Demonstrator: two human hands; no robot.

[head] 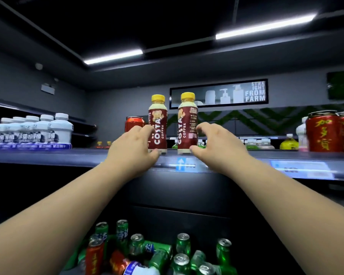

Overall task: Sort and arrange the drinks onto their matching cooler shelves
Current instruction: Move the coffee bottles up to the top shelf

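Two Costa coffee bottles with yellow caps stand upright side by side on the top cooler shelf [68, 155], near its front edge. My left hand [133, 143] curls round the left side of the left bottle [158, 116], thumb at its base. My right hand [214, 143] curls round the right side of the right bottle [187, 116], thumb also low against it. Both bottles rest on the shelf.
A red can [134, 122] stands just behind my left hand. A row of white bottles [48, 130] fills the shelf's left end, and red herbal-tea cans [324, 133] the right end. Below lies a heap of green and red cans [183, 245].
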